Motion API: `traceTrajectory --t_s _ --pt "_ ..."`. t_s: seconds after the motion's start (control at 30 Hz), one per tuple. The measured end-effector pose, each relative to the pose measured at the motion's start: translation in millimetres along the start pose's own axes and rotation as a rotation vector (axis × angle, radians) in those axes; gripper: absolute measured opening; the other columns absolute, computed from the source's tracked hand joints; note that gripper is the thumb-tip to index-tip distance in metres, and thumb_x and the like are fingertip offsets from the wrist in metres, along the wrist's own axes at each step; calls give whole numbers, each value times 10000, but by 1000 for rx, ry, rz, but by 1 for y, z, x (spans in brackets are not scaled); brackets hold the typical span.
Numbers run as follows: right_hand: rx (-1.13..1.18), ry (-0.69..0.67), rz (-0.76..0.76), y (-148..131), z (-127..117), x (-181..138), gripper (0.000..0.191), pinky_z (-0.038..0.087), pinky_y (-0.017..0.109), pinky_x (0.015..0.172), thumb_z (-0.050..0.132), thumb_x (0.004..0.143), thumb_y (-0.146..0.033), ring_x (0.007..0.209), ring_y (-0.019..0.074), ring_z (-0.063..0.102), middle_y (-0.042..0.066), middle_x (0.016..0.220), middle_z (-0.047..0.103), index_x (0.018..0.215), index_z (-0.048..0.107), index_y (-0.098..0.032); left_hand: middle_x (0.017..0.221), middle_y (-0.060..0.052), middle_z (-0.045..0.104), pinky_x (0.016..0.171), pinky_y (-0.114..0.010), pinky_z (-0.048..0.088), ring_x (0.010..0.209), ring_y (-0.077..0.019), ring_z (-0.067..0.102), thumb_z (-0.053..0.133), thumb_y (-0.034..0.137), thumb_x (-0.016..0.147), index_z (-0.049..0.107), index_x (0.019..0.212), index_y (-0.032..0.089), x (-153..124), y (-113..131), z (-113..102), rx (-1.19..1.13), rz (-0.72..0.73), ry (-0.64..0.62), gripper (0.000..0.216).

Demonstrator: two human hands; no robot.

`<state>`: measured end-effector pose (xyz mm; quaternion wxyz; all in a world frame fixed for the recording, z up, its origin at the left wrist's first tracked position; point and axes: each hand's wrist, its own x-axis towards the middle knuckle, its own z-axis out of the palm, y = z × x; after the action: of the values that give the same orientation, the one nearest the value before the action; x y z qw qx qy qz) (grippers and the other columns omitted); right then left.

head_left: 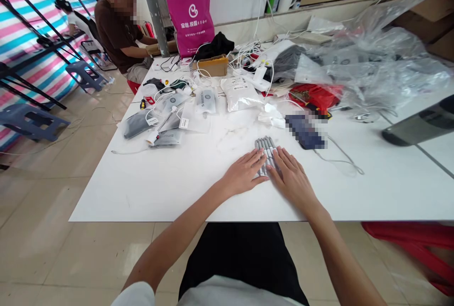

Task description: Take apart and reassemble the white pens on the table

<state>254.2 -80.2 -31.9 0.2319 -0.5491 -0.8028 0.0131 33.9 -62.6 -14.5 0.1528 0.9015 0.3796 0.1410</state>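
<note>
A row of grey-and-white pens [266, 157] lay on the white surface [152, 183], near its front edge, held in between the two hands. Their long axes ran away from the body, pointing to 12 o'clock with a slight lean towards 11, side by side and close together. The left hand [244, 172] came in from 8 o'clock and the right hand [292, 176] from 4 o'clock; both touched the row, so neither was nearer. The fingers [254, 157] were stretched out and laid flat over the two sides of the row, not curled or clenched around any pen; how hard they pressed could not be told.

No lettering on the pens could be read. Far off at 11 o'clock stood a magenta bag [193, 27] with a white swirl and a line of white Chinese characters, which seemed to begin with 宝怡; the smaller line below was too fine. The label on the white packet [243, 94], also at 11 o'clock, was illegible. At 10 o'clock a clear pouch [205, 101] bore a round mark and blurred capitals. The grey pouch [166, 139] at 9 o'clock carried letters too faint to make out.
</note>
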Motion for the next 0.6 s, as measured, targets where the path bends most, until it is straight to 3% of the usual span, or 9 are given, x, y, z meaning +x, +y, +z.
traceTrajectory --t_s 0.3,0.43,0.6 --pt "-13 -20 -5 3 3 -1 703 411 568 1252 377 1106 -512 1583 337 400 195 1696 405 1702 273 -154 1784 -122 210 1371 -398 192 1673 -234 145 345 624 1092 305 1674 136 -1 3 2 -9 -21 33 760" --pt "-31 -23 -2 2 4 -2 692 396 565 1260 360 1110 -514 1583 340 400 205 1690 412 1687 307 -134 1779 -134 233 1367 -397 201 1673 -246 155 372 617 1087 325 1663 116 0 4 1 -23 -24 41 765" --pt "-30 -43 17 -1 2 1 721 382 574 1266 365 1107 -521 1598 342 372 209 1719 351 1703 251 -131 1788 -126 196 1358 -435 244 1677 -258 128 434 652 1057 243 1700 174 -4 4 -5 -59 -28 28 824"
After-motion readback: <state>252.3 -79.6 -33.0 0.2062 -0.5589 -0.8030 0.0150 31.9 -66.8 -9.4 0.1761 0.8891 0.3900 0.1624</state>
